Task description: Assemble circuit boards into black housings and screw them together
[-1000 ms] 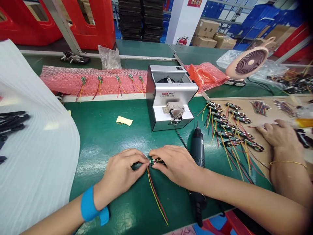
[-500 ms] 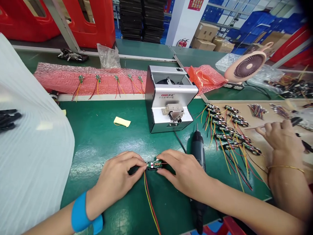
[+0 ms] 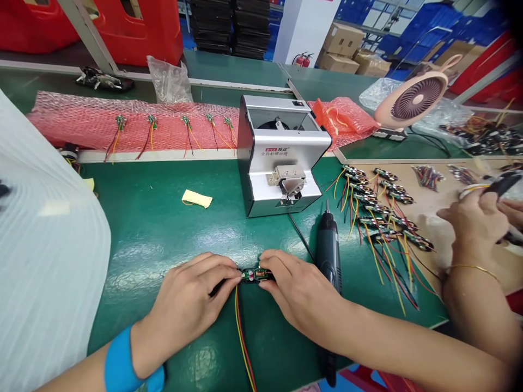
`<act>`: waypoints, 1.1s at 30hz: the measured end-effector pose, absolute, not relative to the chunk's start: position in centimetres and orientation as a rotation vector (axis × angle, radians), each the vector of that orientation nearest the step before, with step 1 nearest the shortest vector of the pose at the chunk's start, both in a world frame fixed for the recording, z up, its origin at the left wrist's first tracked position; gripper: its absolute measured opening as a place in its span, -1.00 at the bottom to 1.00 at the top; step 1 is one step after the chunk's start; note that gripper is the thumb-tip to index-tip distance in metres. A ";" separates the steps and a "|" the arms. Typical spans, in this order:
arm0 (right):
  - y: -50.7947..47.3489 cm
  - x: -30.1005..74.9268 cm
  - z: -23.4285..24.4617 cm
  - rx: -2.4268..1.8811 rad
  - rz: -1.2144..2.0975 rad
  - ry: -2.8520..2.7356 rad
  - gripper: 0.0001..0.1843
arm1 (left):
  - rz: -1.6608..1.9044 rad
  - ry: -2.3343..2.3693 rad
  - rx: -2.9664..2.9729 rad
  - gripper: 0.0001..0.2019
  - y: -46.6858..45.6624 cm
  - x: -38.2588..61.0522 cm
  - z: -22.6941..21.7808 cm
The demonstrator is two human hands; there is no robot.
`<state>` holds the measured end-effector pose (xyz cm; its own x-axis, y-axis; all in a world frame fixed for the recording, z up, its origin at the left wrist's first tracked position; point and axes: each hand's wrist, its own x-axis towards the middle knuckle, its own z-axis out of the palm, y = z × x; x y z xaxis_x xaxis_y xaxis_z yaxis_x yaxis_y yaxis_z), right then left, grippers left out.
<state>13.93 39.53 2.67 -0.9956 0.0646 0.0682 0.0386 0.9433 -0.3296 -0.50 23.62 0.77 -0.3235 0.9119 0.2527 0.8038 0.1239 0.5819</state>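
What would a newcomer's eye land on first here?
A silver automatic screw feeder dominates the centre of the green bench. Below it, the left hand and right hand pinch a small dark circuit board trailing red and yellow wires. Farther back, a long pink bubble-wrap strip stretches leftward.

On a workbench (image 3: 134,218), a wired circuit board (image 3: 256,275) between left hand (image 3: 188,310) and right hand (image 3: 302,294); just right, an electric screwdriver (image 3: 328,256); behind, an automatic screw feeder (image 3: 281,158); left of the feeder, more wired boards (image 3: 152,122) on bubble wrap (image 3: 61,117); far right, rows of boards (image 3: 370,222) on a cardboard sheet (image 3: 433,179), beside a co-worker's hand (image 3: 476,228).
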 end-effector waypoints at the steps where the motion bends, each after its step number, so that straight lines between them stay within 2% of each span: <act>1: 39.4 14.0 2.7 -0.088 0.504 -3.022 -0.90 | 0.970 2.223 1.716 -0.90 23.6 -0.5 0.7; 5: 39.1 14.0 2.9 -0.081 0.443 -3.021 -0.85 | 0.962 2.211 1.707 -0.91 23.8 -0.6 0.7; 10: 39.1 13.4 3.4 -0.162 0.197 -3.077 -0.83 | 0.979 2.221 1.711 -0.92 23.8 -0.5 0.6; 15: 39.4 13.4 3.4 -0.166 0.350 -3.122 -0.81 | 0.974 2.251 1.705 -0.92 23.7 -0.4 0.3; 21: 39.4 13.4 3.1 -0.187 0.275 -3.104 -0.81 | 1.022 2.240 1.717 -0.93 23.7 -0.5 0.3; 33: 40.0 13.4 2.6 -0.083 0.570 -3.015 -0.82 | 1.015 2.230 1.675 -0.93 23.7 -0.5 0.5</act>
<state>13.41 39.99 2.59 -0.9960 0.0662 0.0605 0.0396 0.9296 -0.3664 -0.50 23.66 0.51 -0.3528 0.9009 0.2529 0.7825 0.1359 0.6076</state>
